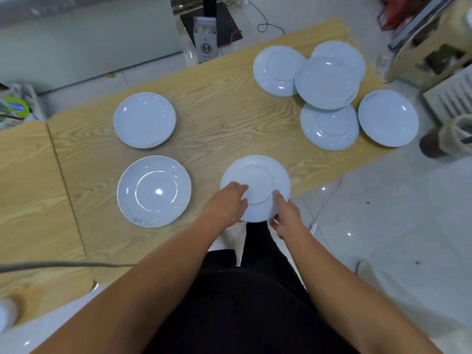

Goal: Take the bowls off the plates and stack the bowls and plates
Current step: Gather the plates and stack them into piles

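**A:** What is the surface like?

**B:** A pale wood-grain table (217, 118) runs from the lower left of the frame to the upper right. A second tabletop (25, 187) of the same wood butts against it at the left edge.

**A:** And the room?

**B:** Glossy pale floor tiles (383, 226) fill the right side. A black stand base (212, 24) sits at top centre, and a thin cable (265, 24) loops on the floor beside it. A grey cord (63, 264) crosses the lower left.

**A:** The hands?

**B:** Both grip the held plate (258, 180) at the table's near edge, bottom centre. The left hand (229, 203) lays its fingers over the left rim. The right hand (287, 218) has its thumb on top of the right rim and its fingers underneath.

**A:** The other dishes?

**B:** At centre left is a bowl stack (144, 120), and below it a wide plate (154, 191). At upper right the top bowl (327, 83) rests on three overlapping plates (277, 70). A lone bowl (388, 117) sits at the table's right edge, just beside them.
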